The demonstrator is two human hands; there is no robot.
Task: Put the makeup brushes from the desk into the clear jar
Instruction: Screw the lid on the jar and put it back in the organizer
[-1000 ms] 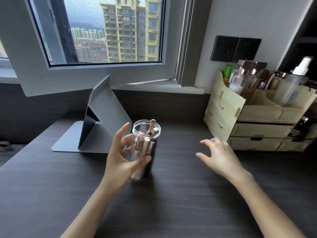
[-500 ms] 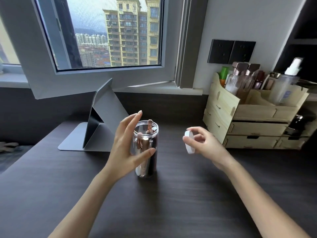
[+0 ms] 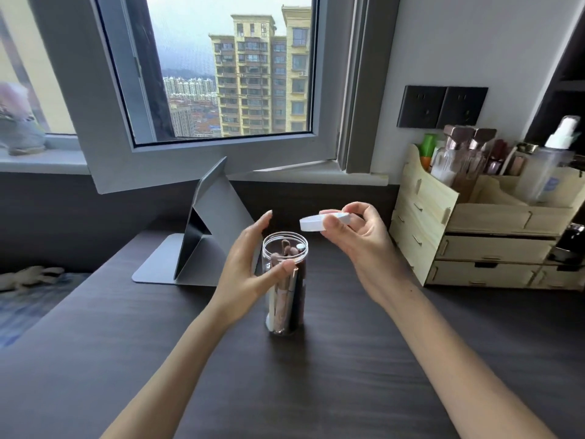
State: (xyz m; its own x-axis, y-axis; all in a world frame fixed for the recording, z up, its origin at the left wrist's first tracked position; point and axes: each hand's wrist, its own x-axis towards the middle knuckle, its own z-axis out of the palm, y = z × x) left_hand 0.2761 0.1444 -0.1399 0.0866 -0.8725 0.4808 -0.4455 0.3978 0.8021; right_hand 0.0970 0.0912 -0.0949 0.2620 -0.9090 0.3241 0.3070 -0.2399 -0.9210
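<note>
The clear jar (image 3: 286, 299) stands upright on the dark desk (image 3: 316, 375), near its middle. Several makeup brushes (image 3: 285, 251) with pink and brown handles stand inside it, tips near the open rim. My left hand (image 3: 245, 274) wraps the jar's left side, thumb across its front, fingers behind. My right hand (image 3: 357, 236) holds a white round lid (image 3: 323, 221) by its edge, tilted, just above and to the right of the jar's mouth. No loose brushes show on the desk.
A grey folding stand (image 3: 202, 236) sits behind the jar on the left. A wooden drawer organiser (image 3: 474, 245) with bottles stands at the right against the wall. An open window sash (image 3: 196, 90) hangs over the desk's back.
My right hand picked up the white lid from the desk and carried it left and up, to just above the jar's mouth. My left hand kept hold of the jar.
</note>
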